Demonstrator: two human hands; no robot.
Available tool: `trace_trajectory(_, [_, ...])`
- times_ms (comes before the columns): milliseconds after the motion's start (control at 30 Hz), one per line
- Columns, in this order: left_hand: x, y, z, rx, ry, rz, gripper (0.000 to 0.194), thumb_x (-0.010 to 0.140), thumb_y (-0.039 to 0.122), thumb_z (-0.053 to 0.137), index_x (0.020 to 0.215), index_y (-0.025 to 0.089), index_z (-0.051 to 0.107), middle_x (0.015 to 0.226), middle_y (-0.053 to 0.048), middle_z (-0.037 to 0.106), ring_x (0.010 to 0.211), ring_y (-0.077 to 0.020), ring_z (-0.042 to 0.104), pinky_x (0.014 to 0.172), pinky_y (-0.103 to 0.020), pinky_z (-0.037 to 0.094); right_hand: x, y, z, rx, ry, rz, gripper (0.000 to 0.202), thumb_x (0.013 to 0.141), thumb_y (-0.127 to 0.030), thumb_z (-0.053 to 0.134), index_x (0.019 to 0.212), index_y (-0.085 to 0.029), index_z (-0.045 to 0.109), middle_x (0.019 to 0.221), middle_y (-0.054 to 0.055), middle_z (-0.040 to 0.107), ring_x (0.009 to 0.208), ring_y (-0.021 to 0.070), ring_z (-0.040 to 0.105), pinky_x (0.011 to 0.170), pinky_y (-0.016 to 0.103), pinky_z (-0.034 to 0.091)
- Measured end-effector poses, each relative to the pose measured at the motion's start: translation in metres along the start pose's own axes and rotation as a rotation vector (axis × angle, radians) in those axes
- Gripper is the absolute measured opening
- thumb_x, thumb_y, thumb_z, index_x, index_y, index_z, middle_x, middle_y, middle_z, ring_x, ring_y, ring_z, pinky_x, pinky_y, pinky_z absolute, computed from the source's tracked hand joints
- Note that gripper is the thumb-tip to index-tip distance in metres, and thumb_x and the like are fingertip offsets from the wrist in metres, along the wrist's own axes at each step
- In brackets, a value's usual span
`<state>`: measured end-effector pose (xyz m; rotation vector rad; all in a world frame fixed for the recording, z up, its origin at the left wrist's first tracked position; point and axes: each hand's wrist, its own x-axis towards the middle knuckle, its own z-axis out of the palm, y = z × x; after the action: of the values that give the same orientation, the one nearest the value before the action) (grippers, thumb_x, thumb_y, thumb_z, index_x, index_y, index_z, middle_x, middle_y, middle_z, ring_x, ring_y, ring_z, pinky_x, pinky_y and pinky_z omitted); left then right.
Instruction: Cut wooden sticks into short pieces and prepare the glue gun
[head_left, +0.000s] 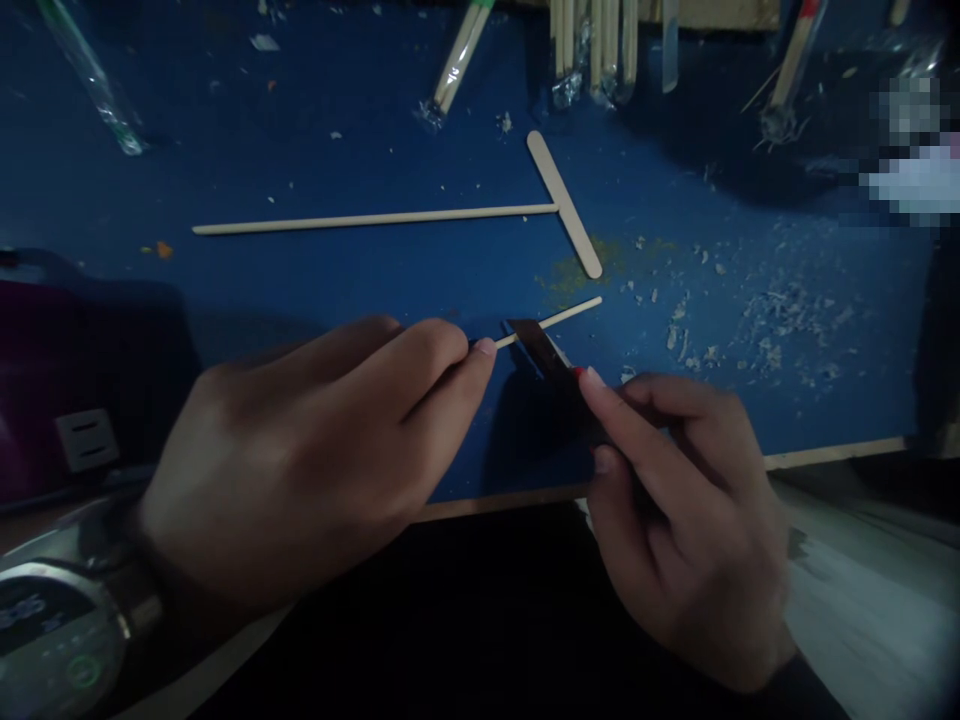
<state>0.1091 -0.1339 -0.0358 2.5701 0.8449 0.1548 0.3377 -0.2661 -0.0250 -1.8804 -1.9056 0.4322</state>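
Observation:
My left hand (322,440) is closed, with its thumb and fingers pinching a thin round wooden stick (574,312). The stick's free end points up and to the right. In my right hand (690,510) is a knife (546,355) with a dark blade and a bit of red near the fingertips. The blade lies across the stick, just right of my left thumb. My right fingers cover most of the handle. Behind my hands, a longer wooden stick (375,217) lies on the blue tabletop (315,280), its right end touching a flat wooden craft stick (564,205) set aslant.
Pale shavings (780,330) are scattered on the right. Along the back lie several plastic-wrapped bundles of sticks (596,50) and a wrapped stick bundle (461,60). A purple object (30,390) stands at the left. The table's wooden front edge (832,452) runs close to my hands.

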Motion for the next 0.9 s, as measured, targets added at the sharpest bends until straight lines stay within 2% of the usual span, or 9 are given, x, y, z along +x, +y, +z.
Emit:
trace_trajectory(167, [0.001,0.003,0.001,0.148,0.054,-0.027,0.033,0.113,0.031,0.042,0.122,0.028,0.074,0.092,-0.003,0.078,0.085,-0.0227,0.075,0.070,-0.038,0.064,-0.002,-0.007,0.002,-0.073,-0.010,0.019,0.065,0.099,-0.005,0.060,0.162,-0.016,0.056,0.139,0.014,0.062,0.125,0.0284,0.063,0.107,0.046,0.062])
trace_trajectory(267, [0.004,0.006,0.001,0.187,0.079,-0.058,0.035,0.114,0.032,0.041,0.115,0.028,0.076,0.088,-0.003,0.077,0.078,-0.0207,0.073,0.062,-0.035,0.059,0.000,-0.010,0.004,-0.121,-0.042,0.002,0.071,0.098,-0.004,0.059,0.168,-0.016,0.048,0.134,0.016,0.062,0.120,0.0287,0.064,0.103,0.046,0.063])
trace_trajectory(400, [0.013,0.008,-0.005,0.223,0.015,0.021,0.046,0.114,0.027,0.032,0.102,0.024,0.077,0.086,-0.005,0.077,0.075,-0.0206,0.070,0.049,-0.031,0.043,0.004,-0.013,0.006,-0.146,-0.059,-0.043,0.064,0.099,-0.004,0.058,0.162,-0.008,0.053,0.128,0.019,0.063,0.108,0.0270,0.065,0.091,0.042,0.065])
trace_trajectory(500, [0.021,0.010,-0.012,0.223,-0.044,0.030,0.049,0.113,0.022,0.032,0.097,0.022,0.078,0.079,-0.005,0.073,0.065,-0.0183,0.063,0.045,-0.031,0.031,0.005,-0.016,0.008,-0.188,-0.062,-0.069,0.062,0.100,-0.005,0.058,0.161,-0.003,0.053,0.128,0.021,0.063,0.108,0.0276,0.066,0.084,0.039,0.066])
trace_trajectory(600, [0.023,0.010,-0.014,0.246,-0.030,0.052,0.049,0.113,0.021,0.032,0.099,0.020,0.079,0.076,-0.005,0.068,0.061,-0.0168,0.057,0.047,-0.031,0.031,0.004,-0.020,0.011,-0.222,-0.066,-0.064,0.065,0.100,-0.005,0.056,0.165,-0.006,0.049,0.129,0.020,0.063,0.110,0.0281,0.067,0.082,0.040,0.066])
trace_trajectory(733, [0.020,0.006,-0.009,0.250,-0.004,0.132,0.044,0.112,0.024,0.035,0.120,0.015,0.077,0.084,-0.008,0.068,0.068,-0.0191,0.060,0.049,-0.032,0.032,0.005,-0.025,0.013,-0.228,-0.070,-0.038,0.065,0.101,-0.007,0.053,0.165,-0.007,0.048,0.127,0.019,0.062,0.105,0.0262,0.066,0.077,0.039,0.066])
trace_trajectory(900, [0.018,0.000,-0.004,0.246,0.016,0.157,0.041,0.112,0.026,0.036,0.116,0.014,0.075,0.087,-0.009,0.064,0.071,-0.0197,0.060,0.051,-0.032,0.028,0.005,-0.022,0.013,-0.206,-0.048,-0.010,0.063,0.100,-0.010,0.055,0.163,-0.011,0.054,0.125,0.018,0.062,0.103,0.0269,0.065,0.072,0.039,0.064])
